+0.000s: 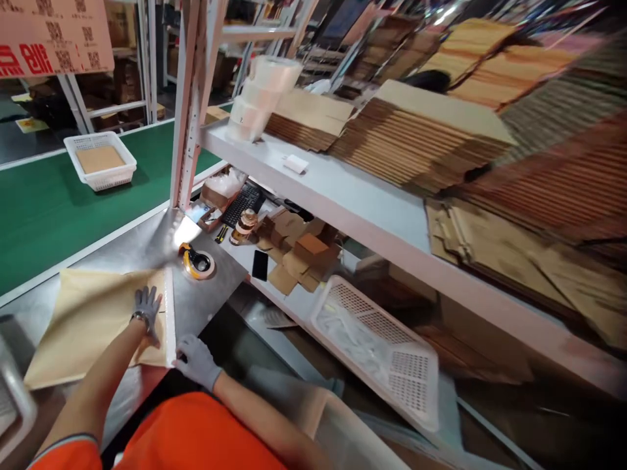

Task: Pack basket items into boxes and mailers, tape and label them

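left hand (145, 308) flat on brown envelope (95, 320); right hand (196, 361) at corner

An envelope (98, 313) is covered near its white strip (170, 313) by the spread left hand (147, 305), on a metal bench (218, 290). The strip's near end is met by the right hand (196, 360); whether it is pinched cannot be made out clearly. Tape (200, 264) is set beyond. Cardboard (416, 137) is stacked on a shelf (372, 196).
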`<state>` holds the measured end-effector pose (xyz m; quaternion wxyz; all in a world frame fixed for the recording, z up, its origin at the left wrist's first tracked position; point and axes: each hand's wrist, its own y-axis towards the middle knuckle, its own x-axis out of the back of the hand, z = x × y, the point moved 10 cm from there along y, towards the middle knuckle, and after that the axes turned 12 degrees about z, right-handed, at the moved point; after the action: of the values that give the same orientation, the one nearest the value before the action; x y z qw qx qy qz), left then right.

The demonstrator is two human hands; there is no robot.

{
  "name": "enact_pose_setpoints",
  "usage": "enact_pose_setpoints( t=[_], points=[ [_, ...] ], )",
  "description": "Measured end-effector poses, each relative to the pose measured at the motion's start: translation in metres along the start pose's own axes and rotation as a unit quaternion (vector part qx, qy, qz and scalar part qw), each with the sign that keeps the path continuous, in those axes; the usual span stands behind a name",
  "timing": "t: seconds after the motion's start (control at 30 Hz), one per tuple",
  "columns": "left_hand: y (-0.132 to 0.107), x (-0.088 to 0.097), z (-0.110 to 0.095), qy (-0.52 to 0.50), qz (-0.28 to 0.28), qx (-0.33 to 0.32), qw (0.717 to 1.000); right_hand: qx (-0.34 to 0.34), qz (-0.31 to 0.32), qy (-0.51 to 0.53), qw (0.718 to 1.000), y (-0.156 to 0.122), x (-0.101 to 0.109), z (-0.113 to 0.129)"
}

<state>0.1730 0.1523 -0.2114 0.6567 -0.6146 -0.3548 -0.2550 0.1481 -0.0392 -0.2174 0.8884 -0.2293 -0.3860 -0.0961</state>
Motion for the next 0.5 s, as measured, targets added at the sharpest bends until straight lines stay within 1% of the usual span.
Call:
enact_pose_setpoints(
  t=[0.07,0.13,0.2,0.23,0.33,0.5],
  points=[
    [-0.003,0.000,0.000,-0.010,0.019,0.007,1.000,0.011,0.057,-0.050,0.997,0.002,-0.010,0.010],
    [-0.005,-0.003,0.000,-0.020,0.038,0.008,0.999,0.018,0.101,-0.091,0.990,0.004,-0.018,0.017],
    [-0.005,-0.007,0.000,-0.023,0.056,0.007,0.998,0.035,0.130,-0.108,0.985,0.007,-0.026,0.022],
    [-0.005,-0.010,0.000,-0.022,0.064,0.009,0.998,0.044,0.136,-0.096,0.985,0.008,-0.029,0.023],
    [-0.003,-0.015,0.003,-0.014,0.085,0.027,0.996,0.043,0.127,-0.008,0.991,0.011,-0.032,0.019],
    [0.001,-0.020,0.005,0.024,0.129,0.042,0.991,-0.003,0.073,0.112,0.991,0.016,-0.032,0.000]
  ],
)
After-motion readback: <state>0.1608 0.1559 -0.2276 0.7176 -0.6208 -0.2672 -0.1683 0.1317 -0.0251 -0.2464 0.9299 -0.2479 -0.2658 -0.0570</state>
